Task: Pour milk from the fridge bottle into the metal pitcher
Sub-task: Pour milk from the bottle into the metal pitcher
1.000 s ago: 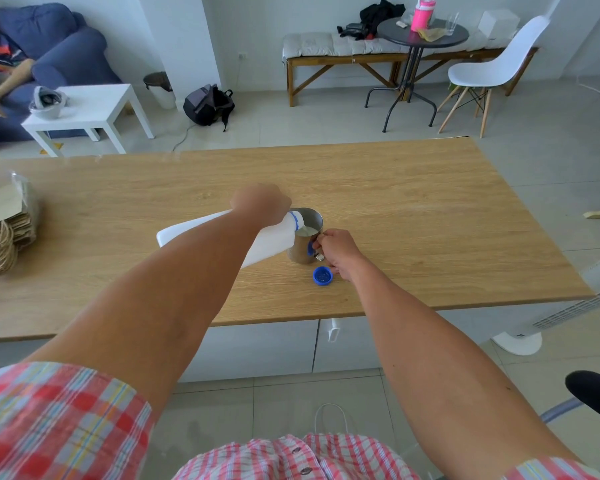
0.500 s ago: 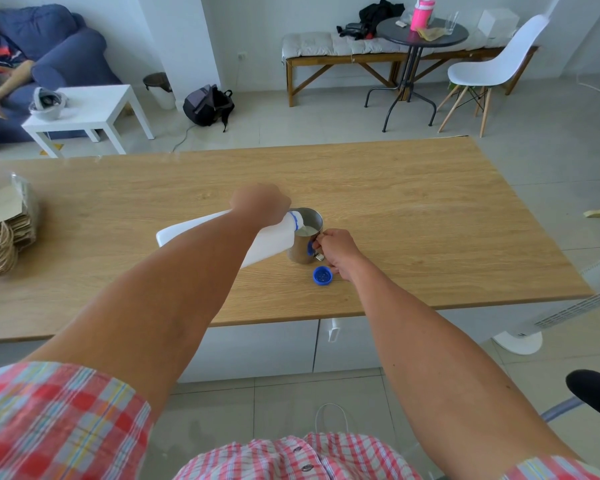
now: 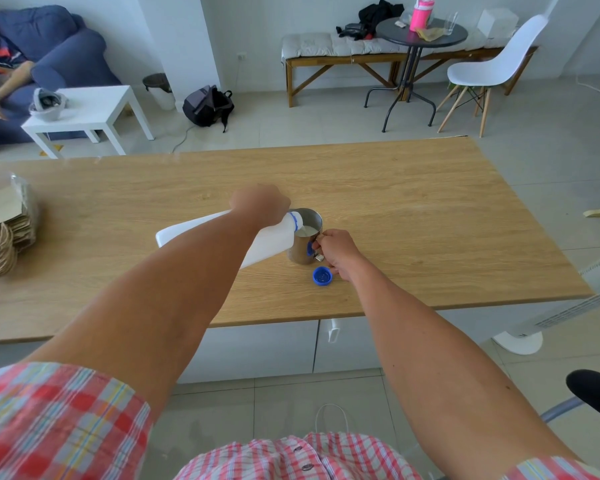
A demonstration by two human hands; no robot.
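Note:
A white plastic milk bottle [image 3: 187, 230] with a blue neck ring lies tipped almost flat, its mouth over the rim of the metal pitcher [image 3: 300, 249]. My left hand [image 3: 260, 206] grips the bottle near its neck from above. White milk shows inside the pitcher. My right hand [image 3: 335, 252] holds the pitcher's handle on its right side. The pitcher stands on the wooden table [image 3: 413, 209]. The bottle's blue cap [image 3: 322, 276] lies open side up on the table just in front of the pitcher, beside my right hand.
A stack of paper bags [image 3: 0, 233] with rope handles sits at the table's left edge. Beyond the table are a white side table [image 3: 87, 112], a backpack [image 3: 207, 105], a round black table [image 3: 421, 32] and a white chair [image 3: 496, 67]. A person sits on the blue sofa at far left.
Hardly anything has moved. The bottle stays tipped over the pitcher and both hands keep their hold.

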